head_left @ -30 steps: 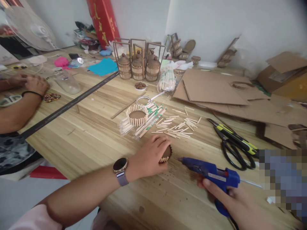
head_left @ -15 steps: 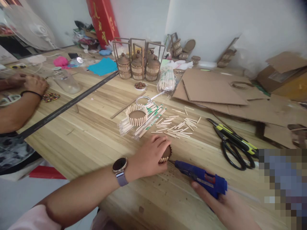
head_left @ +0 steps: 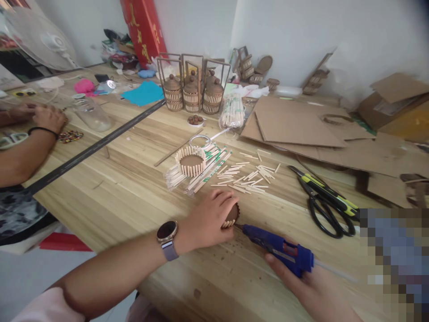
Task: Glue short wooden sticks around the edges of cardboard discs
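The left hand [head_left: 209, 219] curls around a round brown piece [head_left: 233, 213], fingers over its far side and thumb at its near side; short pale sticks stand along part of its edge. The right hand [head_left: 301, 279] is wrapped around the blue glue gun [head_left: 278, 248], whose nozzle points left, right beside the round piece. Of the two hands, neither is spread. Beyond the left hand, a ring of upright sticks [head_left: 191, 162] sits on wrapped sticks [head_left: 208, 172] on the desk [head_left: 134, 192]. Loose cut sticks [head_left: 250, 176] lie beyond the round piece. Black scissors [head_left: 326, 214] and a yellow-and-black cutter [head_left: 330, 194] lie beyond and right of the glue gun.
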Motion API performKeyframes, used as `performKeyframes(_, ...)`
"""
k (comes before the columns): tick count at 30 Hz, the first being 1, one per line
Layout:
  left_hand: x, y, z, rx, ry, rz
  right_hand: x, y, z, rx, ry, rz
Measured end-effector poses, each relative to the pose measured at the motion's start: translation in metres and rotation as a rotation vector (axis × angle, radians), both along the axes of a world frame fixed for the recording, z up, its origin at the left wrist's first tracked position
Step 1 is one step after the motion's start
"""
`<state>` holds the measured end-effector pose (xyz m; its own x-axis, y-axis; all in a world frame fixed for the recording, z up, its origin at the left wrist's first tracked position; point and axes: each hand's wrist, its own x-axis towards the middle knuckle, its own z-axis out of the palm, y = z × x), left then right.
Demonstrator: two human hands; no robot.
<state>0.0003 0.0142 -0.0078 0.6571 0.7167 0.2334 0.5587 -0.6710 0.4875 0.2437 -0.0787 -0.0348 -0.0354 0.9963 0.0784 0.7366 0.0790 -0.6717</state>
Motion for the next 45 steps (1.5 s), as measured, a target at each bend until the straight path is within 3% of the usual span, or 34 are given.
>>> performKeyframes(10, 0.0, 0.0, 0.001, 0.01, 0.028, -0.001, -0.011, 0.004, 0.019, 0.031, 0.008, 0.013)
performKeyframes(37, 0.0, 0.0, 0.001, 0.026, 0.033, 0.003, -0.013, 0.011, 0.024, 0.131, -0.072, 0.059)
performKeyframes(45, -0.001, 0.0, 0.0, 0.03, 0.028, -0.004, -0.005, 0.006, 0.011, 0.072, -0.1, 0.003)
